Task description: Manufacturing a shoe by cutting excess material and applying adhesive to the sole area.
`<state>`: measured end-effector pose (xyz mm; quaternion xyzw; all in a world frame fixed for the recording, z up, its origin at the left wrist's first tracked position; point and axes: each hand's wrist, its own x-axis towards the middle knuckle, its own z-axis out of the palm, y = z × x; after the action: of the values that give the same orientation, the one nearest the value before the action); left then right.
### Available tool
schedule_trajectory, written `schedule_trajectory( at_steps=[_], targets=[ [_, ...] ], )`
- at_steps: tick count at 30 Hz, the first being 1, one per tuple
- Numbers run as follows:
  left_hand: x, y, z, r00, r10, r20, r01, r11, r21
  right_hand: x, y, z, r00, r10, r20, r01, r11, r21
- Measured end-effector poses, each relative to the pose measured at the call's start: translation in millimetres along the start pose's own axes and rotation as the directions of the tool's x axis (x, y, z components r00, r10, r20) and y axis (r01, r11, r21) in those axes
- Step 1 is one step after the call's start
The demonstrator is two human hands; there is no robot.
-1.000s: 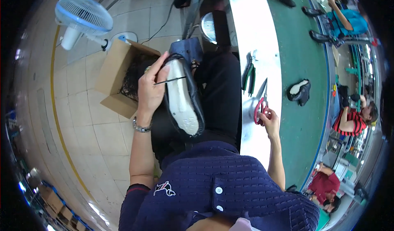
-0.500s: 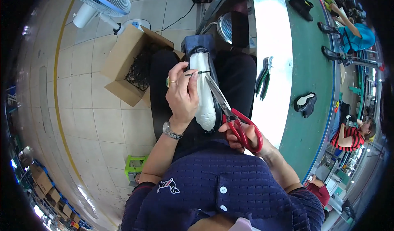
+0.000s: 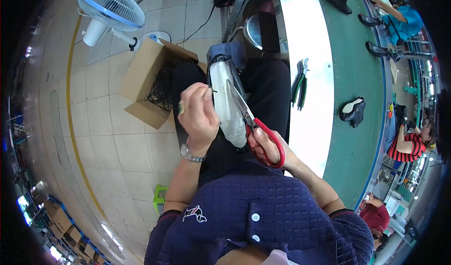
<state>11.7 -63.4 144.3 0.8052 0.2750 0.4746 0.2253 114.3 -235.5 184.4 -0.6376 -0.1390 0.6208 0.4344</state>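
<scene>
A black shoe [image 3: 233,128] with its long white underside facing up lies across my lap, toe end toward me. My left hand [image 3: 199,117] is closed at its left side, fingertips pinching a short, thin black strip [image 3: 213,91]. In my right hand [image 3: 264,145] is a pair of red-handled scissors [image 3: 243,107]. The blades look closed, with their tips over the far half of the white surface. Beyond the shoe's far end is a dark blue block [image 3: 237,52], partly hidden by the shoe.
On my left an open cardboard box [image 3: 148,79] holds a tangle of black strips. Pliers [image 3: 300,84] with green-and-black handles lie on the white bench [image 3: 312,128] at right. Beyond it, a green conveyor [image 3: 350,164] carries black shoes [image 3: 353,112]. A fan [image 3: 112,6] stands far left.
The black strip that crossed the shoe's white face is off it now, held in my left hand, which has moved left. The scissors' blades have closed, and my right hand has shifted slightly left.
</scene>
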Motion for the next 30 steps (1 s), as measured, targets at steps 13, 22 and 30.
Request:
schedule_trajectory(
  at_steps=[13, 22, 30],
  targets=[
    [34, -133, -61, 0.953, -0.261, 0.151, 0.203, 0.925, 0.320, -24, 62, -115, 0.721, -0.127, -0.681, -0.059, 0.968, -0.243],
    [70, -65, -16, 0.651, 0.067, 0.756, 0.160, 0.962, -0.222, -58, 125, -179, 0.369, -0.307, -0.877, -0.623, 0.619, -0.479],
    [96, -60, 60, 0.437, 0.346, 0.830, -0.111, 0.937, -0.332, 37, 67, -186, 0.330, -0.604, -0.726, -0.226, 0.696, -0.682]
  ],
)
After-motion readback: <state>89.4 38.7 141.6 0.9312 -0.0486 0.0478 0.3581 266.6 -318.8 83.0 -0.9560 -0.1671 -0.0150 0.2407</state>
